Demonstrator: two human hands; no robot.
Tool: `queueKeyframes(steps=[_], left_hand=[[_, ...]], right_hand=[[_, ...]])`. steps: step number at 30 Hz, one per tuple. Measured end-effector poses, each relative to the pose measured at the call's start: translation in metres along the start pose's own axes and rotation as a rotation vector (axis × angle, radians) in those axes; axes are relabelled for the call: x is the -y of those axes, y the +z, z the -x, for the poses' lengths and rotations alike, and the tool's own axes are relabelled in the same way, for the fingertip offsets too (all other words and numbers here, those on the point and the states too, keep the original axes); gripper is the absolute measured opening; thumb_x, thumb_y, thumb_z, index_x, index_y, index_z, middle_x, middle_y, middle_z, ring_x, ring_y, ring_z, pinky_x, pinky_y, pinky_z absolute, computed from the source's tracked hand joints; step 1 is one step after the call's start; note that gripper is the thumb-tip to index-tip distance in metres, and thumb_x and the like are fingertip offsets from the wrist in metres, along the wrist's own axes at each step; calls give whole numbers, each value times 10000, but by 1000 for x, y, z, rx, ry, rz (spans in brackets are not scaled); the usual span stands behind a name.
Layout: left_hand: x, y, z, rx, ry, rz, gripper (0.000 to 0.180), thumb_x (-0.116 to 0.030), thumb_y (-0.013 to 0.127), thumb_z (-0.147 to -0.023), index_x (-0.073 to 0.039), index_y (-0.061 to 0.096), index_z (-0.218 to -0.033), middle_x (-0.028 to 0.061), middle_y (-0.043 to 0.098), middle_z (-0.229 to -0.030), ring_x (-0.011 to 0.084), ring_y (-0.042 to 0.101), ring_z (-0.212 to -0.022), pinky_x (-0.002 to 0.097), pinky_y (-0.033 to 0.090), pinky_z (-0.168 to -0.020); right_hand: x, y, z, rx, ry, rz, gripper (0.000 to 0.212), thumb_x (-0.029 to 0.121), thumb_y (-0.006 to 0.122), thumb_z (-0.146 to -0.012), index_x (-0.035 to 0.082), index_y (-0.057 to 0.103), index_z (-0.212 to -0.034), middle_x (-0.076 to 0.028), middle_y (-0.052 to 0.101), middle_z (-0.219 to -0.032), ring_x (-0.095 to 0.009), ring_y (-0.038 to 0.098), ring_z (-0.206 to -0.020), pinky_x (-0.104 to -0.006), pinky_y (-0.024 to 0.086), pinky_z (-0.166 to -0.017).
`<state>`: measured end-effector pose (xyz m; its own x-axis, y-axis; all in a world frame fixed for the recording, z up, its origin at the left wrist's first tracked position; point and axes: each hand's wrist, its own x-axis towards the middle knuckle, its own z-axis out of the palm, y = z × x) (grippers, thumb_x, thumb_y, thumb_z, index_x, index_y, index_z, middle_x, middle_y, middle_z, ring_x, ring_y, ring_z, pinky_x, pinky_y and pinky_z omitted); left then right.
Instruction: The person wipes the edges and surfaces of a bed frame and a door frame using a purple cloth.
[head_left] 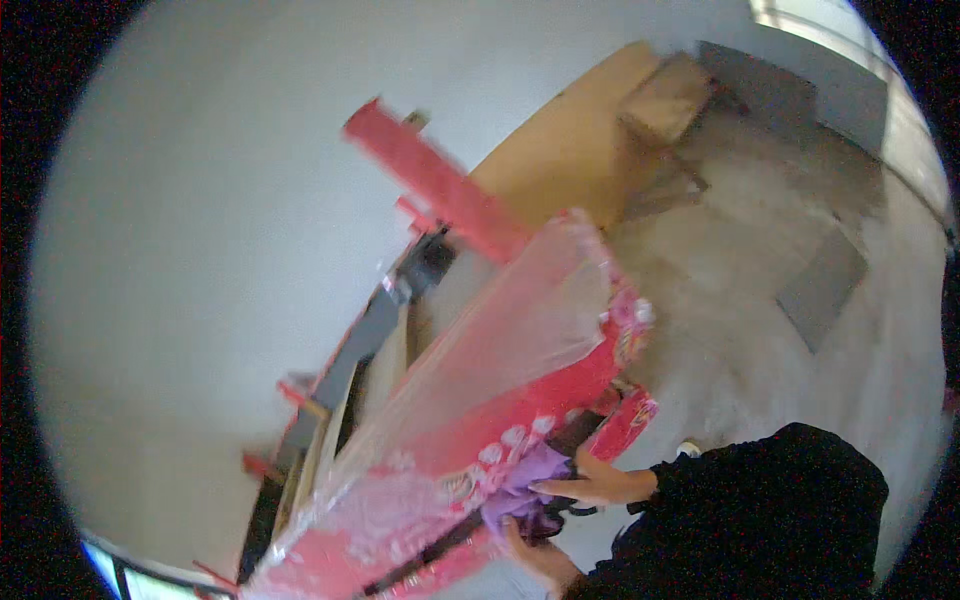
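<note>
A crumpled purple cloth (535, 475) lies bunched at the near edge of a table with a red patterned cover (500, 405), partly under clear plastic. My right hand (598, 482) comes in from a black sleeve and grips the cloth, its index finger stretched across it. Below it, my left hand (538, 558) holds the cloth's lower side, thumb upward. Something dark and thin, its kind unclear, shows between the hands. A dark gap runs along the table's edge beneath the cloth.
Behind the table, a red post (435, 180) sticks up before the pale wall (230, 200). A tan board (570, 130) leans there, with a cardboard box (670, 100) beside it. A grey mat (822, 290) lies on the floor. Long boards (330, 430) stand behind the table.
</note>
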<state>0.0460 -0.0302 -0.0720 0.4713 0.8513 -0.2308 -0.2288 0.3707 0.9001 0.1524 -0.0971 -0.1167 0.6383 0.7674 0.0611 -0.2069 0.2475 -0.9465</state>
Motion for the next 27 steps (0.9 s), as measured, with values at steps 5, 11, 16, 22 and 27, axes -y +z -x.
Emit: queueKeyframes(steps=[5, 11, 16, 22, 27], left_hand=[[-32, -33, 9, -464, 478, -220, 403, -235, 640, -811, 9, 524, -1110, 95, 572, -971, 215, 562, -864, 327, 462, -769], [-46, -13, 6, -494, 869, -685, 291, -102, 641, -758, 74, 519, -955, 157, 456, -996, 266, 486, -918, 372, 401, -812], [-31, 17, -8, -249, 860, -892, 319, -110, 659, -748, 61, 508, -971, 182, 449, -1021, 331, 453, -971, 453, 351, -873], [23, 52, -9, 42, 892, -689, 330, -115, 706, -663, 36, 499, -870, 144, 404, -964, 308, 423, -908, 429, 363, -781], [51, 81, 10, 482, 874, -568, 381, -63, 710, -639, 33, 513, -951, 128, 408, -996, 288, 453, -933, 410, 379, -804]], right_hand=[[-9, 49, -15, 223, -4, 72, 428, 465, 590, -847, 53, 544, -740, 65, 427, -599, -73, 357, -505, -276, 255, -414], [-5, 39, -16, 434, 381, 36, 342, 412, 548, -890, 74, 569, -841, 61, 417, -628, -66, 368, -575, -239, 277, -467], [15, 6, 5, 168, 205, -76, 300, 287, 572, -897, 73, 547, -1105, 32, 535, -797, -78, 451, -685, -235, 371, -562], [17, -50, 32, -152, 103, -149, 396, 263, 581, -888, 34, 464, -1190, -22, 579, -987, -108, 538, -859, -256, 470, -726], [29, -101, 57, -496, -78, 161, 546, 421, 650, -806, 35, 466, -1146, -24, 595, -885, -112, 531, -720, -294, 466, -588]])
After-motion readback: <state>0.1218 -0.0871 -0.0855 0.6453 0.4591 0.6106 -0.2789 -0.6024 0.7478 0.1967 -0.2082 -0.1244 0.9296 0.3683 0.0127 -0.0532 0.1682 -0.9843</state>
